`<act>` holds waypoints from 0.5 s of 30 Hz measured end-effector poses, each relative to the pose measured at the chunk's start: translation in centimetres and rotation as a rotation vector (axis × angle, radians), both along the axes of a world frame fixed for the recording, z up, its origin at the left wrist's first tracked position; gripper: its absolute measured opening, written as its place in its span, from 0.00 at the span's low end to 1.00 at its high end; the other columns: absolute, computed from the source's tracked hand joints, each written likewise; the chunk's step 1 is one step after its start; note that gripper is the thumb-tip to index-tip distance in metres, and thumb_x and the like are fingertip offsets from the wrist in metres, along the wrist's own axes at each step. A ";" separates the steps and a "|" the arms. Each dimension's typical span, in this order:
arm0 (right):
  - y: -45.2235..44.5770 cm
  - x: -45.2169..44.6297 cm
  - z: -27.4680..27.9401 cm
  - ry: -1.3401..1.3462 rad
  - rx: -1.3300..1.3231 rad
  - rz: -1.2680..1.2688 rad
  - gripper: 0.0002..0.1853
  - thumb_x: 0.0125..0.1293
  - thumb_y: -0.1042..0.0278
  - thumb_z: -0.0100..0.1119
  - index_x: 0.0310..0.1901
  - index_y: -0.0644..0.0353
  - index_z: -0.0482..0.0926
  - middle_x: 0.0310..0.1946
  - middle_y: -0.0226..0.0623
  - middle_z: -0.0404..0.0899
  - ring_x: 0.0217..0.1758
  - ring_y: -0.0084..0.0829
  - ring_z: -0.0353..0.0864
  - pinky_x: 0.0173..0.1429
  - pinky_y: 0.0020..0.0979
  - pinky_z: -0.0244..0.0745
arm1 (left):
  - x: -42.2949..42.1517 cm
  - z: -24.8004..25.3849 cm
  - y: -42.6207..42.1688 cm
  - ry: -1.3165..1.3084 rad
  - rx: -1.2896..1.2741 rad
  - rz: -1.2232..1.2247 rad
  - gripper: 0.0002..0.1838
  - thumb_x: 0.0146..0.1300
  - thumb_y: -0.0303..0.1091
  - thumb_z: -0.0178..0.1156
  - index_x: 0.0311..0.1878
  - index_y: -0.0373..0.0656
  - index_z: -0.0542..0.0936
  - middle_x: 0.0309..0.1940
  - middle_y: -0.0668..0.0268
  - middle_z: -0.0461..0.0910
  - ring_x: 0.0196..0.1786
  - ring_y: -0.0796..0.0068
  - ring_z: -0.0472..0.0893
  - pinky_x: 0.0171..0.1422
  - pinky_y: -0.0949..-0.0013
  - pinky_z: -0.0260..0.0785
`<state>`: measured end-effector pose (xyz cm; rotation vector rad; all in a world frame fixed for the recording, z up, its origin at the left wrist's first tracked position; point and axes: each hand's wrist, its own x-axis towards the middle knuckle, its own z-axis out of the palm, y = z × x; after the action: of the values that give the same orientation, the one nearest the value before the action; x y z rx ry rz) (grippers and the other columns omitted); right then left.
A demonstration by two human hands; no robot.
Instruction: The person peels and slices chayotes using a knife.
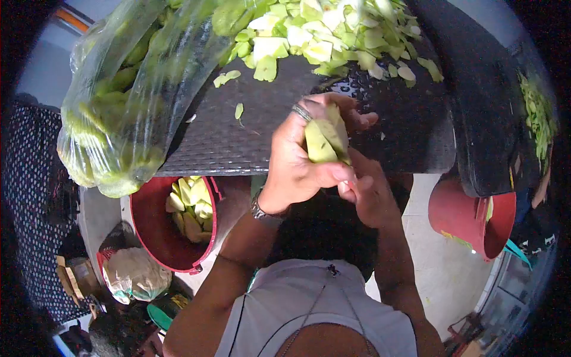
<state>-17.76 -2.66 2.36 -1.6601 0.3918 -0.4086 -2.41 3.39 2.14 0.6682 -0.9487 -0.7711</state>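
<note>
My left hand (292,169), with a ring and a wristwatch, is closed round a pale green chayote (321,141) just above the near edge of the dark woven table (238,143). A line runs down the chayote between two faces, and a small dark spot shows on the nearer one. My right hand (367,189) is closed against its lower right side, thumb near the left thumb. A small reddish bit shows between the right fingers, but what they grip is mostly hidden. Beyond both hands lies a heap of pale green peels and cut pieces (321,38).
A clear plastic bag (119,113) full of green chayotes hangs over the table's left edge. Below stands a red bucket (146,229) holding peeled pieces (193,205). Another red bucket (455,211) is tilted at right. A stuffed sack (137,273) sits on the floor at left.
</note>
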 end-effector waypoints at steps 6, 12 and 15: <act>-0.7 -0.1 -1.5 0.108 0.245 0.088 0.29 0.78 0.36 0.44 0.47 0.60 0.77 0.25 0.29 0.70 0.25 0.22 0.66 0.28 0.27 0.61 | 0.5 1.4 0.5 -0.096 0.133 -0.001 0.46 0.57 0.58 0.72 0.67 0.32 0.68 0.56 0.50 0.80 0.61 0.52 0.81 0.68 0.51 0.72; -2.3 3.0 1.2 0.135 0.460 0.061 0.35 0.76 0.27 0.38 0.42 0.57 0.73 0.18 0.22 0.64 0.17 0.16 0.59 0.21 0.23 0.56 | 3.5 0.1 -1.9 0.764 0.104 -0.377 0.35 0.71 0.58 0.56 0.67 0.36 0.69 0.57 0.50 0.79 0.58 0.48 0.82 0.62 0.48 0.76; -4.4 5.1 3.0 0.137 0.553 -0.062 0.38 0.73 0.22 0.37 0.45 0.57 0.75 0.16 0.22 0.62 0.14 0.16 0.57 0.19 0.23 0.55 | 5.7 0.9 -3.8 0.970 0.089 -0.154 0.27 0.73 0.52 0.52 0.64 0.41 0.74 0.56 0.54 0.79 0.60 0.53 0.78 0.68 0.47 0.69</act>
<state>-12.62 -7.02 5.39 -1.1400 0.6000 -0.2053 3.27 -0.41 3.06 0.2244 -0.0752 -1.1232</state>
